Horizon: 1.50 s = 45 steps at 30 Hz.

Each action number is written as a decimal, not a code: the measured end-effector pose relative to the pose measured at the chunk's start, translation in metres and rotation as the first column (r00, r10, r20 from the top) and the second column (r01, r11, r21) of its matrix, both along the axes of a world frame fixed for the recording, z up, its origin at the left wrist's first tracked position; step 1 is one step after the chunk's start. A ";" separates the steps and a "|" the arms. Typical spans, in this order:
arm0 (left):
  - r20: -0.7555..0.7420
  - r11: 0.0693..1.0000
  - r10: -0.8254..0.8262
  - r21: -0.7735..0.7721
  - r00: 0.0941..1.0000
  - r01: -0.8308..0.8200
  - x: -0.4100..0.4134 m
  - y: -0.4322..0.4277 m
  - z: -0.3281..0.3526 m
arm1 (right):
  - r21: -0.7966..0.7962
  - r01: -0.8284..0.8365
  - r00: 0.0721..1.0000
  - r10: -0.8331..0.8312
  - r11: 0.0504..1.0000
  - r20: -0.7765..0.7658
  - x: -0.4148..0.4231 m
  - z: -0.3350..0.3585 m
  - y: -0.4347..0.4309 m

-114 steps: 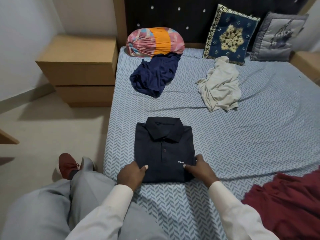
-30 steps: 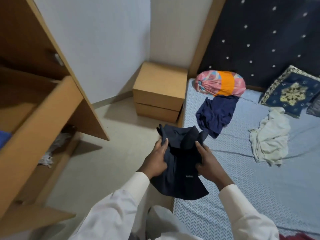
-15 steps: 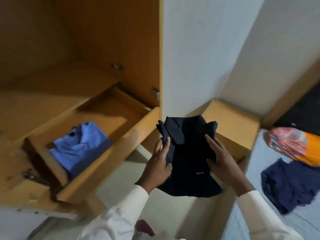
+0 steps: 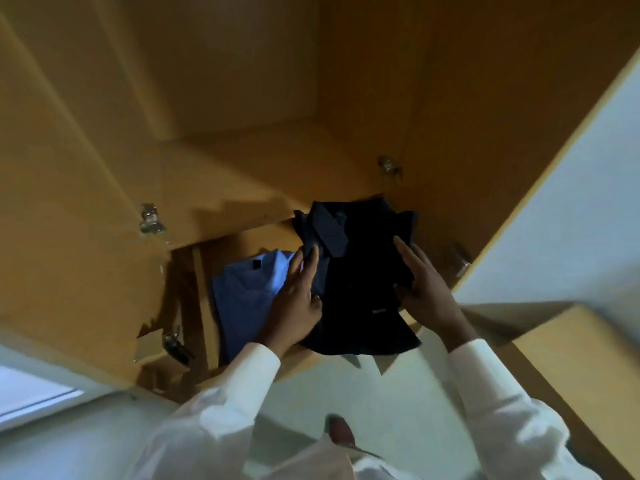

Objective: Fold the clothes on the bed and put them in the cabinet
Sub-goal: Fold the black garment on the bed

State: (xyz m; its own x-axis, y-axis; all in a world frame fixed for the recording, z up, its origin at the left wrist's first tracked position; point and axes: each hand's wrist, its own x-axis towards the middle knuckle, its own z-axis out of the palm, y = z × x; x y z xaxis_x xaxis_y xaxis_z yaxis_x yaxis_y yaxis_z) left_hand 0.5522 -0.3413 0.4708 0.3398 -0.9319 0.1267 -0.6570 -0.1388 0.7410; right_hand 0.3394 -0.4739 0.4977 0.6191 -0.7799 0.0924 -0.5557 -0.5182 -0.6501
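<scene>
Carrying the folded dark polo shirt (image 4: 360, 282) in over the open drawer (image 4: 242, 242) of the cabinet (image 4: 242, 98), the person is working at the putting-away step: the fold looks done, and the garment is not yet lying down. It is hanging above the drawer's right half, collar toward the drawer's back, its lower hem drooping out past the drawer's front edge.

The left hand (image 4: 298, 303) is gripping the shirt's left edge over the drawer's middle, fingers stretching long along the cloth and thumb bending onto its front. The right hand (image 4: 427, 289) is holding the opposite edge above the drawer's right side, fingers lying close together and nearly straight on top. Its thumb is hiding under the fabric, so the pinch there is a judgement.

Inside the drawer, a folded light blue shirt (image 4: 242, 296) is lying flat in the left half. The right half is hidden under the dark shirt, so I cannot tell what is lying there.

The next move is probably calling for lowering the dark shirt level into the drawer just beside the blue one. The hem needs tucking inside the front edge, and both hands need slipping out without dragging the fold open.
</scene>
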 end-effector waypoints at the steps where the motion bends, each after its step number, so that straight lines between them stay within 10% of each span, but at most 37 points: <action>1: 0.002 1.000 0.029 0.006 1.000 -0.029 0.011 -0.002 -0.001 | 0.009 -0.035 0.999 0.035 0.999 -0.012 0.015 -0.001 -0.010; 14: 0.115 0.899 0.314 0.283 0.942 -0.334 0.105 0.018 -0.067 | 0.191 -0.470 0.879 0.476 0.862 0.016 0.163 -0.083 -0.059; 31: -0.005 0.635 0.653 0.548 0.758 -0.544 0.095 0.026 -0.113 | 0.621 -0.259 0.903 0.414 0.740 -0.117 0.187 -0.186 -0.071; 41: 0.427 0.378 0.418 0.720 0.802 -0.581 0.086 0.028 -0.089 | 0.765 -0.214 0.886 0.450 0.608 -0.109 0.163 -0.162 -0.051; 45: 0.529 0.306 0.236 0.755 0.815 -0.579 0.080 0.024 -0.084 | 0.692 -0.243 0.732 0.596 0.680 -0.329 0.159 -0.164 -0.042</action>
